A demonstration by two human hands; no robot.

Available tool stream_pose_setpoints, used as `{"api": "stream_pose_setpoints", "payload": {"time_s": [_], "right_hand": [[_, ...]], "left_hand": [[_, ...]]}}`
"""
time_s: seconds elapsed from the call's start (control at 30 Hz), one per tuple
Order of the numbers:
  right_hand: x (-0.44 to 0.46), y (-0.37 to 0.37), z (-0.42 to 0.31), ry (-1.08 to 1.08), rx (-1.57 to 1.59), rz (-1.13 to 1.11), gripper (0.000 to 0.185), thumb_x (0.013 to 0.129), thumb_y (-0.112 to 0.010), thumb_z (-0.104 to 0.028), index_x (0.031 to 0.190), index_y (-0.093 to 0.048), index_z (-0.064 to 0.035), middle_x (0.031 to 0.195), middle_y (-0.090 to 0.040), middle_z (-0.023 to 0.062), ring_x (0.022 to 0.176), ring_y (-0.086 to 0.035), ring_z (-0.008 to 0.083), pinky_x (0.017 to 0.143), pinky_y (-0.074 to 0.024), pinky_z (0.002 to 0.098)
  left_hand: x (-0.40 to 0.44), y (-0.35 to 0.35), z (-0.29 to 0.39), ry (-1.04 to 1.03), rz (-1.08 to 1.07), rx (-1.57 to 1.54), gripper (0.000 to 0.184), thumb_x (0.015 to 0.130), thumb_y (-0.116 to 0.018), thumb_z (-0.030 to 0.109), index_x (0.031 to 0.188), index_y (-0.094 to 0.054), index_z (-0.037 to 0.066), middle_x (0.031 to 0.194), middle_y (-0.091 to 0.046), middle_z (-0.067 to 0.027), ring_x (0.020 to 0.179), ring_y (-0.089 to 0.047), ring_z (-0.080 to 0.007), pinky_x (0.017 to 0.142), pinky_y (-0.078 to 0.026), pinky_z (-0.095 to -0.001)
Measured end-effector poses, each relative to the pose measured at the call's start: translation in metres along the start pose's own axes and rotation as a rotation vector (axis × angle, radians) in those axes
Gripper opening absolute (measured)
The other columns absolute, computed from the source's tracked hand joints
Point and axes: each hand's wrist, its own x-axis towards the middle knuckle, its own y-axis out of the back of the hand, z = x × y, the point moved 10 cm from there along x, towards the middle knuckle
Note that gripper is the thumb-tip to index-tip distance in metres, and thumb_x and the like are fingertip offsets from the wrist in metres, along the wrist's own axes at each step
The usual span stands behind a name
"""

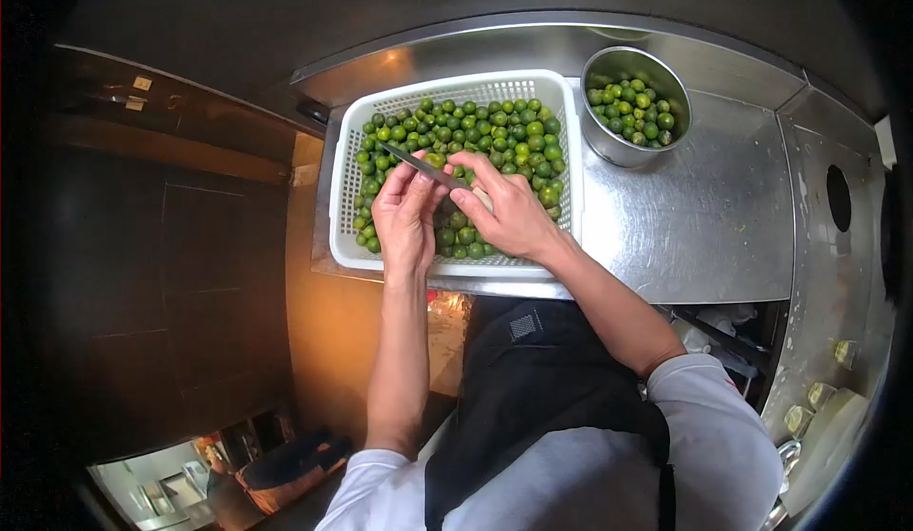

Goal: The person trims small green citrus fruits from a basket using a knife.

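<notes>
A right hand (pixel 509 210) grips a knife (pixel 437 172) in curled fingers, blade beside a green lime (pixel 435 159) pinched at the left hand's (pixel 406 212) nearly closed fingertips, over a white plastic basket (pixel 338 189) of limes (pixel 474 135).

"What do we lose of the knife (pixel 418 163)?"

"Most of its handle, which the right hand (pixel 514 210) covers. We can't tell whether the yellowish fruit (pixel 436 160) by the blade sits in the left hand (pixel 407 215) or beyond it."

"And the white basket (pixel 455 78)?"

"The green fruit (pixel 509 136) hides its floor. Fruit also buries the bottom of the metal pot (pixel 618 154)."

"The white shirt (pixel 713 426)?"

"Cut off below. We find the pattern on the patch (pixel 525 327) too small to make out, and the clutter (pixel 271 479) at lower left blurred."
</notes>
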Motion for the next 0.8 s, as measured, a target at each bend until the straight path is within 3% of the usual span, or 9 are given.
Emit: {"api": "stream_pose_setpoints", "payload": {"time_s": [0.2, 0.4, 0.5, 0.6, 0.8], "right_hand": [[0.001, -0.005, 0.005, 0.028, 0.003, -0.028, 0.041, 0.089, -0.061, -0.014, 0.127, -0.048, -0.0044, 0.076, -0.063, 0.0177, 0.058, -0.062, 0.0304, 0.056, -0.0461, 0.0383], [0.001, -0.004, -0.001, 0.094, 0.029, 0.017, 0.04, 0.089, -0.061, -0.015, 0.126, -0.049, -0.0046, 0.076, -0.063, 0.0192, 0.06, -0.063, 0.0335, 0.057, -0.0466, 0.0394], [0.0, -0.007, 0.006, -0.035, 0.011, -0.072, 0.038, 0.09, -0.061, -0.017, 0.125, -0.05, -0.0048, 0.075, -0.062, 0.0196, 0.062, -0.064, 0.0336, 0.057, -0.0471, 0.0398], [0.002, -0.007, 0.001, 0.058, 0.034, -0.007, 0.036, 0.09, -0.058, -0.022, 0.122, -0.05, -0.0059, 0.07, -0.063, 0.024, 0.067, -0.065, 0.0419, 0.059, -0.0488, 0.0467], [-0.001, -0.002, 0.008, 0.005, 0.053, -0.005, 0.034, 0.091, -0.056, -0.022, 0.122, -0.052, -0.0067, 0.069, -0.063, 0.0223, 0.067, -0.064, 0.0418, 0.06, -0.0481, 0.0469]], "left_hand": [[-0.005, 0.006, 0.014, -0.132, 0.04, 0.104, 0.031, 0.09, -0.063, 0.003, 0.119, -0.056, -0.006, 0.101, -0.066, -0.0122, 0.092, -0.068, -0.0217, 0.079, -0.058, -0.0277], [-0.007, 0.009, 0.026, -0.163, 0.061, 0.154, 0.029, 0.09, -0.064, 0.005, 0.117, -0.058, -0.005, 0.101, -0.066, -0.0113, 0.091, -0.068, -0.0215, 0.078, -0.059, -0.0278], [-0.006, 0.015, 0.031, -0.182, 0.083, 0.169, 0.026, 0.089, -0.066, 0.004, 0.113, -0.061, -0.006, 0.099, -0.067, -0.0123, 0.085, -0.068, -0.0184, 0.075, -0.058, -0.0272], [-0.009, 0.011, 0.033, -0.207, 0.087, 0.239, 0.026, 0.089, -0.066, 0.004, 0.112, -0.062, -0.006, 0.098, -0.068, -0.0114, 0.084, -0.067, -0.0158, 0.074, -0.058, -0.0264], [-0.012, 0.006, 0.033, -0.212, 0.078, 0.29, 0.025, 0.088, -0.067, 0.003, 0.111, -0.063, -0.007, 0.099, -0.067, -0.0101, 0.083, -0.065, -0.0134, 0.074, -0.058, -0.0264]]}}
